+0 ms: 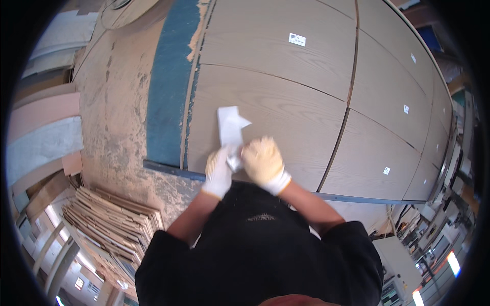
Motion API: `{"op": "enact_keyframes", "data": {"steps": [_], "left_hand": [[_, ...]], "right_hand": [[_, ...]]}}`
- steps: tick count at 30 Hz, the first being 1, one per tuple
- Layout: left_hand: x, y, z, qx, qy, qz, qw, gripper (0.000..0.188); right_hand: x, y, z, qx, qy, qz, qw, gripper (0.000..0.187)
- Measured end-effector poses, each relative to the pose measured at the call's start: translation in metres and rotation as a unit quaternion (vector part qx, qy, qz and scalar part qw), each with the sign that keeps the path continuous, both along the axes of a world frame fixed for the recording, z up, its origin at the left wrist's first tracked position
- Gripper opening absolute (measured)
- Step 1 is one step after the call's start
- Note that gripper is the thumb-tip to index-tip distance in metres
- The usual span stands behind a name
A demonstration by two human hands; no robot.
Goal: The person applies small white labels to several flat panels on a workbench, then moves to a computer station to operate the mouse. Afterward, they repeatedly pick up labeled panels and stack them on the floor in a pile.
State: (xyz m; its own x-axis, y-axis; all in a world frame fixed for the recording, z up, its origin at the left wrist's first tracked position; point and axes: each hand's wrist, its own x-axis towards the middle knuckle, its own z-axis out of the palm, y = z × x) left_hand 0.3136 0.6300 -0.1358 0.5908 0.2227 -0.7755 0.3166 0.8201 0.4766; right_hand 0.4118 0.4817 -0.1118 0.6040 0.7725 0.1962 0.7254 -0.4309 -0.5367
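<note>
In front of my body, both hands wear cream knit gloves with white cuffs. My left hand is closed on the lower end of a white paper strip, whose loose part sticks up and away over the board with a pointed flap on its right. Right beside it, my right hand is curled with its fingers pinched at the edge of the paper; the fingertips are somewhat blurred. Below both hands lies a large grey-brown wood-grain board.
More such boards lie edge to edge, several with a small white label. A blue-green strip runs along their left. Dusty floor, a stack of thin panels and other piled boards are on the left. A grey machine cabinet stands lower right.
</note>
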Motion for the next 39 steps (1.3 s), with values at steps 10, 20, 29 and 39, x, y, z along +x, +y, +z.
{"op": "enact_keyframes", "data": {"steps": [10, 20, 29, 39], "left_hand": [[-0.112, 0.018, 0.004, -0.073, 0.084, -0.069, 0.991, 0.055], [-0.113, 0.020, 0.066, 0.351, -0.081, -0.419, 0.834, 0.042], [-0.098, -0.127, 0.093, 0.064, -0.184, -0.141, 0.971, 0.037], [-0.159, -0.449, 0.103, 0.003, -0.209, -0.380, 0.901, 0.037]], "right_hand": [[0.014, -0.052, -0.052, 0.067, 0.121, -0.173, 0.975, 0.022], [-0.036, -0.040, -0.116, -0.193, 0.008, -0.023, 0.981, 0.092], [-0.140, -0.106, -0.075, 0.036, 0.341, -0.071, 0.937, 0.045], [-0.369, -0.531, 0.011, 0.201, 0.351, -0.469, 0.785, 0.027]]}}
